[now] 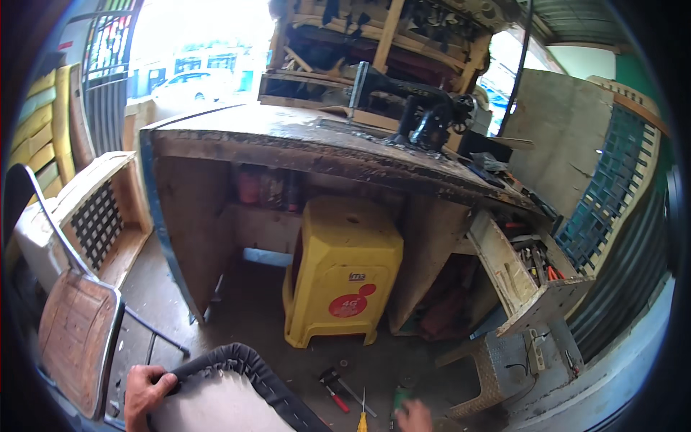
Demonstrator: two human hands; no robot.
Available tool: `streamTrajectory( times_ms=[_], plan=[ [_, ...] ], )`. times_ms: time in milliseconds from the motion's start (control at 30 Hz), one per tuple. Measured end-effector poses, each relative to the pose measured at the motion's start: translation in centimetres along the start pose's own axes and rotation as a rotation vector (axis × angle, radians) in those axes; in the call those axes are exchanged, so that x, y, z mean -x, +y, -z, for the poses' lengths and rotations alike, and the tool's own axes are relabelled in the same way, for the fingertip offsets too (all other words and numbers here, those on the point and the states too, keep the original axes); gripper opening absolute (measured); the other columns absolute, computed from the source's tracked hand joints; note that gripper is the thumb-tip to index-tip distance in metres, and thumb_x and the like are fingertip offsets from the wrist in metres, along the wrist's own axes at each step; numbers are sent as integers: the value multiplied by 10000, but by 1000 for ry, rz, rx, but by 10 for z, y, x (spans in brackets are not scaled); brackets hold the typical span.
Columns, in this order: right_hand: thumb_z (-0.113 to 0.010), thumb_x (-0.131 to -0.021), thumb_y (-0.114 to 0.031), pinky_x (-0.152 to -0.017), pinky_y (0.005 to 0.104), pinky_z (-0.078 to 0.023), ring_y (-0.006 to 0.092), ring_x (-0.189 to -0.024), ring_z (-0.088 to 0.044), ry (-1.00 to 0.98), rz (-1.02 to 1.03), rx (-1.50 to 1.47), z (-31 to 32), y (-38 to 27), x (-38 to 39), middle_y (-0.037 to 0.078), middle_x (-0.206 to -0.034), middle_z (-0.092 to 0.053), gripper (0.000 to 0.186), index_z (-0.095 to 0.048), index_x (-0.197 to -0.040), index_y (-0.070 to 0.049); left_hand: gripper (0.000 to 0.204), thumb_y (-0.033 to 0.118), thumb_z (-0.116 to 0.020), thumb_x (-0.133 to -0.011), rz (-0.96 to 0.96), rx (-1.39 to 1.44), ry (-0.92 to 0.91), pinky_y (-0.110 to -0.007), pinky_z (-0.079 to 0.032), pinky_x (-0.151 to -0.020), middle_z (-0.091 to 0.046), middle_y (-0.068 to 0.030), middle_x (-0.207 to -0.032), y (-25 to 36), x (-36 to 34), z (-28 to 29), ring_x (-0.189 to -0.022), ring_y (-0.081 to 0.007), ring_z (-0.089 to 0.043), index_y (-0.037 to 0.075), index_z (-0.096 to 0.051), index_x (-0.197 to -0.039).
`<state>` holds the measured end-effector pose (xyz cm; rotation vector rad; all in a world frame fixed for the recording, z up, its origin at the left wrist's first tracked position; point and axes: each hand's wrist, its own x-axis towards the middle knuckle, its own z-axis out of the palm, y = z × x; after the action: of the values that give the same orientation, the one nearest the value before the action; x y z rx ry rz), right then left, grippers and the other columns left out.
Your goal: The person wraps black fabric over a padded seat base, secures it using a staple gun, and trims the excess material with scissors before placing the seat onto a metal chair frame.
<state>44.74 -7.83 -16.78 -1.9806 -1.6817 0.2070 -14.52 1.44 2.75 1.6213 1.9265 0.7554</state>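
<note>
My left hand grips the edge of a pale panel bordered by gathered black fabric at bottom centre-left. My right hand is low at centre-right beside a green cylindrical object; its fingers are blurred and partly cut off, so their hold is unclear. Between the panel and that hand are a yellow-handled pointed tool and, on the floor, a black-and-silver tool with a red grip.
Ahead stands a worn workbench with a black sewing machine, a yellow plastic stool beneath and an open tool drawer. A folding chair and wooden frame are left; a metal step stool is right.
</note>
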Motion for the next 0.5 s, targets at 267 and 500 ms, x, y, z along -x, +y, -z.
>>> streamTrajectory(
  times_ms=[267,500],
  plan=[
    [-760,-871,-45,-724,389,-619,307,-803,-752,386,564,276,226,-227,-198,123,-915,-747,266,-777,-1136,-41,459,385,-791,-813,-18,154,19,-340,-409,-478,-601,-28,-533,10,-74,-18,-501,-118,-565,-66,-760,-733],
    [-714,-929,-78,-717,393,-602,324,-830,-763,652,324,460,374,-244,-247,162,-964,-777,153,-804,-1053,-74,486,381,-758,-940,47,176,115,-339,-352,-529,-588,-27,-629,-40,-145,-5,-582,-109,-496,-38,-661,-714]
  ],
)
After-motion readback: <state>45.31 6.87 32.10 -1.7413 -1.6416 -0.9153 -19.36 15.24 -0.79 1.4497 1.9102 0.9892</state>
